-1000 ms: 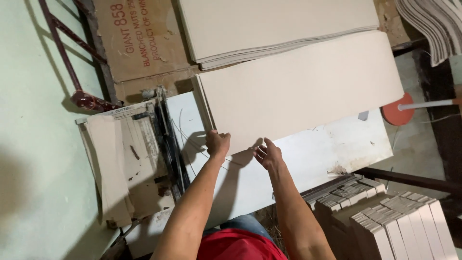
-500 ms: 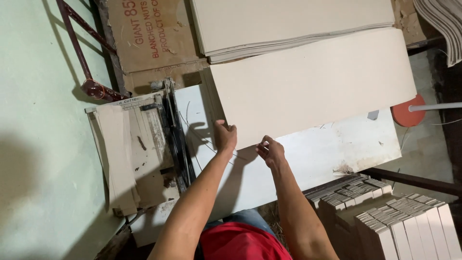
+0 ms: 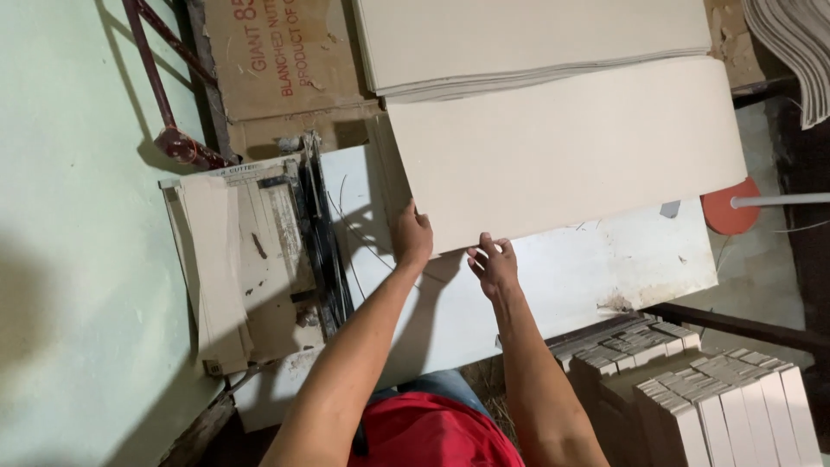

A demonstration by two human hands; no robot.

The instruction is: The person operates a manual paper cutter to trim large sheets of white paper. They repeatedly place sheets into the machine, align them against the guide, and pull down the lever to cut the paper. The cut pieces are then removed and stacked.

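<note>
A long cream sheet of card (image 3: 562, 147) lies across the white table (image 3: 596, 268), lifted slightly at its near edge. My left hand (image 3: 413, 235) grips the sheet's near left corner. My right hand (image 3: 494, 266) is under the near edge a little to the right, fingers spread against it. Left of the sheet stands a black-bladed paper cutter (image 3: 316, 242) with cut cream strips (image 3: 216, 277) on its board.
A stack of cream sheets (image 3: 527, 43) lies behind the held sheet, on a brown carton (image 3: 285, 60). Bundles of narrow cream strips (image 3: 709, 406) stand at the lower right. A red disc on a white pole (image 3: 726, 209) is at right. A green wall (image 3: 69, 216) fills the left.
The sheet has slid away from me and slightly up. My left hand moved up to its corner and closed on it; my right hand followed the near edge.
</note>
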